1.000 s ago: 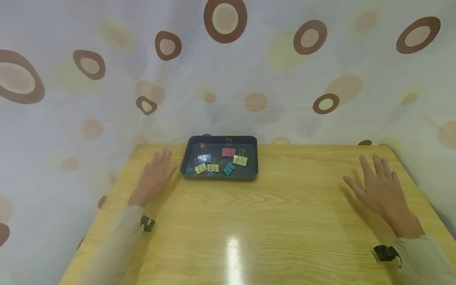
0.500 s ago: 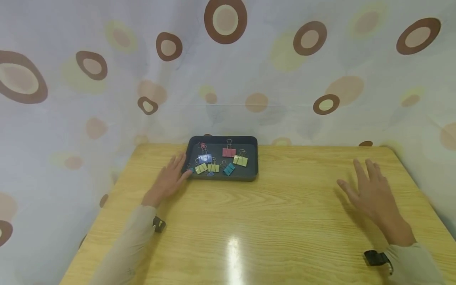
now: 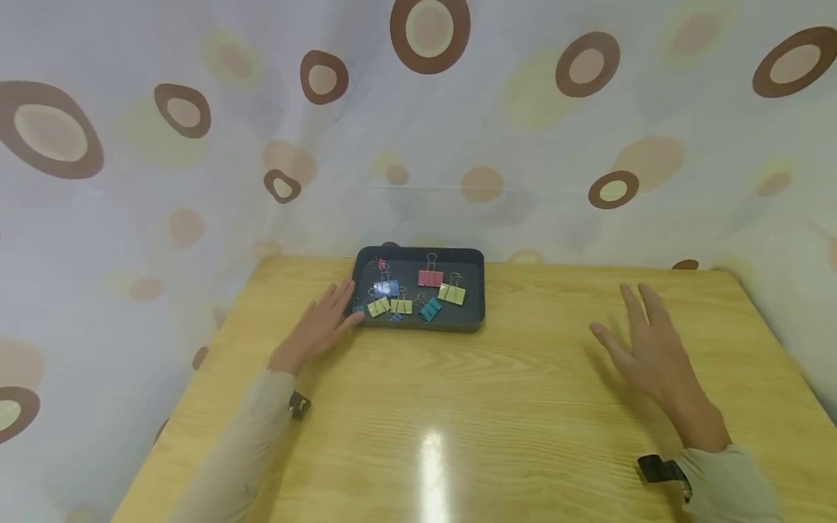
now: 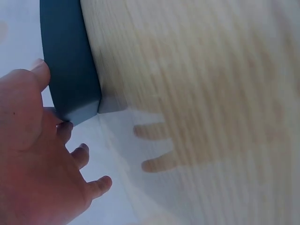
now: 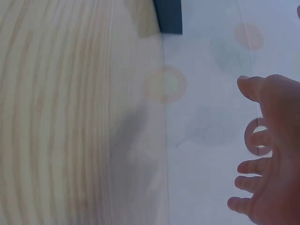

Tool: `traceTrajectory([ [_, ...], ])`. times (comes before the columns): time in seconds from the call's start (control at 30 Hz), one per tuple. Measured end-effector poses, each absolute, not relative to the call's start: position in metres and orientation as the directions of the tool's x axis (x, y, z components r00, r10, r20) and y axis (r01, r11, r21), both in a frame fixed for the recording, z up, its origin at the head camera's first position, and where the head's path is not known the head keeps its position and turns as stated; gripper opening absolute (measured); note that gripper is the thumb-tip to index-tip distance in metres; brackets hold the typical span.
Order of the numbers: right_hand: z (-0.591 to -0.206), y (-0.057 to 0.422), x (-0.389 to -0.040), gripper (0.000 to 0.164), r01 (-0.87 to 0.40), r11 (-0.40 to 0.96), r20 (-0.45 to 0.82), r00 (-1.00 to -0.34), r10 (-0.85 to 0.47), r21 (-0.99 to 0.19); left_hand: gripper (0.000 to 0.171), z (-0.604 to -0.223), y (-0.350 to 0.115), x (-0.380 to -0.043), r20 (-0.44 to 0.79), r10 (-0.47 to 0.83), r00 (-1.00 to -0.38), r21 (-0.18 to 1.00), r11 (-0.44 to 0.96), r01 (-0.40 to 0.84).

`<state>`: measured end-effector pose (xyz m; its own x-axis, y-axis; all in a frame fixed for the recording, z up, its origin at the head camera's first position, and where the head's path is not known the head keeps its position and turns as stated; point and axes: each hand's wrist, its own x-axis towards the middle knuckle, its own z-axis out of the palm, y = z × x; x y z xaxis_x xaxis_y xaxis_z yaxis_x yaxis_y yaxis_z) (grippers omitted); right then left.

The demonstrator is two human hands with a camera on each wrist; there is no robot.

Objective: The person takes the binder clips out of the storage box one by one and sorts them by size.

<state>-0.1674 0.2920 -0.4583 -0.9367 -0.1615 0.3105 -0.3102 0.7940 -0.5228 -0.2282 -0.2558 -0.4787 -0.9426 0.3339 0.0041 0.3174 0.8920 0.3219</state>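
In the head view a dark tray holds several binder clips: a red clip, a blue clip, yellow clips such as the right one, a teal clip and smaller ones. My left hand lies at the tray's left end, fingers extended along that side and thumb at the near left corner. In the left wrist view its thumb meets the tray wall; whether every finger touches is unclear. My right hand hovers over the table, apart from the tray, fingers spread and holding nothing.
The wooden table reaches back to a patterned cloth, which rises behind it and along the sides. The tray sits close to the table's back edge. A strip of glare lies on the front of the table.
My left hand has moved right, from beside the tray up to its left end. The right hand has come left, towards the tray. The tray and clips appear unmoved, apart from a slight view shift.
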Motion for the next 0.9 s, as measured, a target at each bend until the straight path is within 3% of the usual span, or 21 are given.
traceTrajectory([
  [0.17,-0.456,0.266,-0.173,0.076,-0.348,0.689,0.355,-0.924,-0.139,-0.635,0.078,-0.479,-0.248,-0.218,-0.013,0.334,-0.943,0.299,0.901,0.315],
  [0.43,-0.456,0.213,-0.188,0.066,-0.483,0.574,0.495,-0.856,-0.150,-0.661,0.080,-0.477,-0.242,-0.189,0.016,0.333,-0.943,0.301,0.898,0.322],
  [0.7,-0.464,0.162,-0.208,0.067,-0.511,0.545,0.451,-0.856,-0.253,-0.665,0.079,-0.479,-0.237,-0.175,0.049,0.327,-0.944,0.309,0.893,0.326],
  [0.9,-0.474,0.133,-0.220,0.072,-0.477,0.614,0.319,-0.878,-0.356,-0.628,0.077,-0.477,-0.237,-0.168,0.030,0.317,-0.948,0.348,0.886,0.307],
])
